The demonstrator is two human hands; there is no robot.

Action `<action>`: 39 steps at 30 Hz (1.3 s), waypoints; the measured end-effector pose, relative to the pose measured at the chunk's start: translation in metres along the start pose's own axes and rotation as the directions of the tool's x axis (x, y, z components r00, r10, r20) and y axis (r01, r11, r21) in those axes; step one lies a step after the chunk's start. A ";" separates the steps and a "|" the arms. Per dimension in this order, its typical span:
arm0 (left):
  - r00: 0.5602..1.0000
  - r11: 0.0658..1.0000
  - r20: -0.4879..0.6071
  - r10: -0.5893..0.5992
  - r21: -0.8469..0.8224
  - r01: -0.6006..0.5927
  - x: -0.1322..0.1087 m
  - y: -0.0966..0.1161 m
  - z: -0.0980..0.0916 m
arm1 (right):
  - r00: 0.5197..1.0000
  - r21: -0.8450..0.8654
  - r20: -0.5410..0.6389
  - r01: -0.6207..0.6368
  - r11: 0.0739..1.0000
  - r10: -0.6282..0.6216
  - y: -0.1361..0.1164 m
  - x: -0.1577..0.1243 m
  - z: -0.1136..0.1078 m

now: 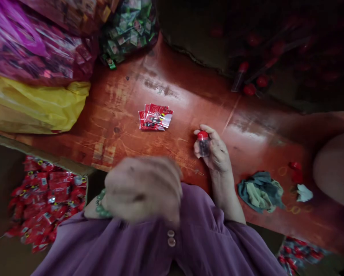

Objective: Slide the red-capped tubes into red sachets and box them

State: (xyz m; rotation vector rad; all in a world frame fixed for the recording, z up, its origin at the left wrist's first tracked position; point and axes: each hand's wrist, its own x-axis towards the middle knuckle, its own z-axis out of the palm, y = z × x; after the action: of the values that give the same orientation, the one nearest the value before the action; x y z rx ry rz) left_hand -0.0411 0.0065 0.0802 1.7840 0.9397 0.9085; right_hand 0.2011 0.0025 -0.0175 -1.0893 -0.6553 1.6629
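In my right hand (219, 155), above the table, is a small clear bottle (204, 148) with a red cap, held upright between thumb and fingers. My left hand (144, 189), a green bead bracelet (101, 205) at its wrist, is raised in front of my purple shirt. Motion smears its fingers, and whether anything is in them I cannot make out. Beyond both hands, a small stack of red printed labels (159, 116) lies on the reddish wooden table (126, 142), touched by neither hand.
Large bags of pink packets (59, 57) and green packets (131, 30) stand at the back left, beside a yellow bag (36, 105). A box of red packets (48, 199) sits lower left. To the right lie a crumpled cloth (259, 191) and small red pieces (296, 171). Red-capped tubes (240, 76) are at the dark back right.
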 end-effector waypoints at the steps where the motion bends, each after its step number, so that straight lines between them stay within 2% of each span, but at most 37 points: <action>1: 0.995 0.995 -0.076 0.072 0.067 -0.067 0.006 -0.016 -0.001 | 1.000 -0.021 -0.023 -0.005 1.000 0.004 0.001 0.000 0.002; 2: 0.977 0.977 -0.175 0.124 0.194 -0.089 0.011 -0.033 -0.001 | 0.999 -0.046 -0.045 -0.006 0.999 0.004 0.001 0.000 0.004; 3: 0.959 0.936 -0.216 0.182 0.338 -0.101 0.016 -0.049 -0.002 | 0.998 -0.072 -0.064 -0.004 0.997 0.000 0.002 -0.001 0.006; 4: 0.953 0.882 -0.217 0.209 0.464 -0.087 0.019 -0.064 -0.002 | 0.997 -0.099 -0.078 -0.001 0.995 -0.007 0.003 0.000 0.008; 6: 0.981 0.781 -0.138 0.137 0.624 -0.021 0.023 -0.087 -0.002 | 0.995 -0.150 -0.094 0.014 0.989 -0.029 0.005 0.000 0.012; 9: 1.000 0.721 0.006 -0.024 0.692 0.013 0.023 -0.106 -0.001 | 0.993 -0.232 -0.103 0.030 0.972 -0.055 0.007 0.000 0.015; 11: 0.997 0.727 0.055 -0.047 0.687 -0.003 0.020 -0.112 0.000 | 0.993 -0.277 -0.101 0.030 0.960 -0.060 0.008 -0.001 0.016; 13: 0.998 0.740 0.062 -0.020 0.672 -0.027 0.017 -0.117 0.000 | 0.994 -0.298 -0.097 0.022 0.954 -0.053 0.008 -0.003 0.017; 18: 0.994 0.787 -0.007 0.111 0.611 -0.083 0.011 -0.125 -0.001 | 0.994 -0.290 -0.105 -0.014 0.957 -0.017 0.007 -0.007 0.021; 23: 0.978 0.759 -0.180 0.109 0.650 0.035 0.010 -0.129 -0.002 | 0.994 -0.284 -0.103 0.003 0.959 -0.033 0.008 -0.012 0.021; 26: 0.968 0.754 -0.226 0.112 0.654 0.066 0.012 -0.132 -0.003 | 0.995 -0.277 -0.099 -0.009 0.961 -0.019 0.009 -0.015 0.020; 30: 0.972 0.720 -0.208 0.108 0.691 0.067 0.014 -0.130 -0.007 | 0.997 -0.230 -0.077 -0.030 0.973 0.013 0.011 -0.016 0.021; 36: 0.995 0.659 -0.072 0.069 0.752 0.009 0.015 -0.113 -0.010 | 0.999 -0.240 -0.048 -0.031 0.970 0.020 0.011 -0.016 0.026; 39: 0.992 0.618 -0.079 0.102 0.786 -0.001 0.016 -0.112 -0.008 | 0.998 -0.246 -0.051 -0.040 0.969 0.029 0.010 -0.017 0.027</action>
State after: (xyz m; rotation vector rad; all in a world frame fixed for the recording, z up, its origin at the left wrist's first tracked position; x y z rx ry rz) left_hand -0.0651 0.0583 -0.0184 2.5261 1.5366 0.6629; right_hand 0.1738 -0.0145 -0.0075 -1.3191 -0.8333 1.6097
